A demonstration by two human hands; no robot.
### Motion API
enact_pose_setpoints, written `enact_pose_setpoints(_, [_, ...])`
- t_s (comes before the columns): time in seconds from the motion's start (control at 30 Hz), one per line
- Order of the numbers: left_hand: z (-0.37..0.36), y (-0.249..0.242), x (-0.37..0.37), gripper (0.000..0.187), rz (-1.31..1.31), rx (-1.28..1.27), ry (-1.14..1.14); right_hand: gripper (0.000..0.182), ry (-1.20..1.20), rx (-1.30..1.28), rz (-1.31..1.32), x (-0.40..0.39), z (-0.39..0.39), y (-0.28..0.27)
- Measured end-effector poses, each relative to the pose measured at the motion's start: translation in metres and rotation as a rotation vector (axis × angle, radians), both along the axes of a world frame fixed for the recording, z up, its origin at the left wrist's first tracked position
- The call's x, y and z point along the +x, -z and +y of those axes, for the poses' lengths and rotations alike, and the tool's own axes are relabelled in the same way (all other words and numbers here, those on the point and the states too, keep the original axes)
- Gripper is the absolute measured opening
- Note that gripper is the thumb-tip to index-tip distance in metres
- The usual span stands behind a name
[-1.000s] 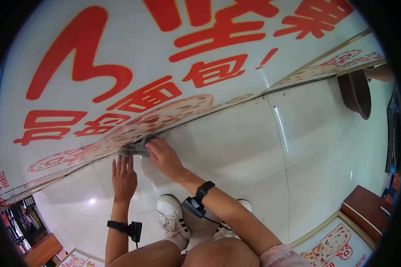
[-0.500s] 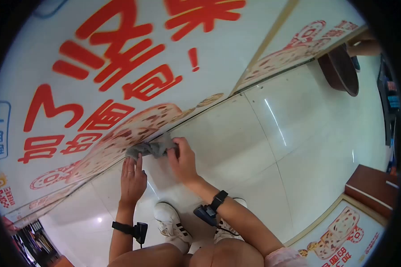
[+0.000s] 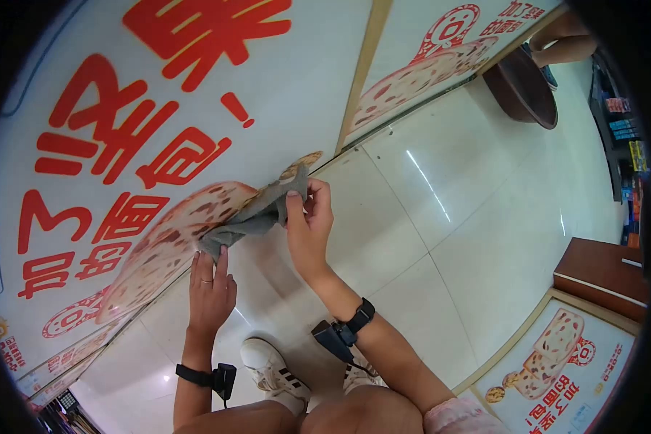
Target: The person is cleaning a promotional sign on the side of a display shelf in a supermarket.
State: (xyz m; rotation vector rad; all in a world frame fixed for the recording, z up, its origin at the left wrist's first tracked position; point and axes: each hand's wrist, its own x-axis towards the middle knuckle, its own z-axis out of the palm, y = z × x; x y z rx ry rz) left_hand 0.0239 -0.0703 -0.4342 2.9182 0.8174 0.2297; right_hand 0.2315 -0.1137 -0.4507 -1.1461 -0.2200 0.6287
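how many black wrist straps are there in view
2: one black strap is around the wrist of the left hand, the other strap around the wrist of the right hand. I see no others.

Adjoining the printed panel [image 3: 289, 108] on its right is the second panel [image 3: 427, 76]; the basin [image 3: 524, 90] is farther right. Before the printed panel spreads the floor [image 3: 390, 217] — shoes [image 3: 264, 365] on it. At the printed panel's lower part is the cloth [image 3: 249, 220]. Across the floor from it — to the right — is the cabinet [image 3: 604, 275].

Both arms (wrists strapped) outstretched
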Motion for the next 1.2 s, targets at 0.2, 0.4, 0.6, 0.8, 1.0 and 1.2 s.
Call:
enact_pose_setpoints(0.2, [-0.002,0.003,-0.004,0.058,-0.008,0.006,-0.017,0.015,0.089,-0.015,-0.053,-0.005,0.020,-0.014])
enact_pose_setpoints(0.4, [0.000,0.011,-0.002,0.052,-0.034,-0.058,-0.007,0.015,-0.034,0.015,-0.221,-0.028,0.017,-0.062])
enact_pose_setpoints(0.6, [0.001,0.016,-0.005,0.051,-0.026,-0.031,0.005,0.020,-0.105,0.081,-0.500,-0.032,0.020,-0.052])
enact_pose_setpoints(0.8, [-0.004,0.013,-0.006,0.058,0.003,-0.025,-0.016,0.018,-0.127,0.014,-0.386,-0.031,0.015,-0.039])
enact_pose_setpoints(1.0, [-0.006,0.013,-0.003,0.061,-0.002,-0.063,-0.035,0.014,-0.066,-0.102,-0.134,-0.021,0.001,0.001])
enact_pose_setpoints(1.2, [-0.025,0.014,0.010,0.061,-0.084,-0.198,0.014,0.016,0.107,-0.189,0.242,0.008,-0.028,0.032])
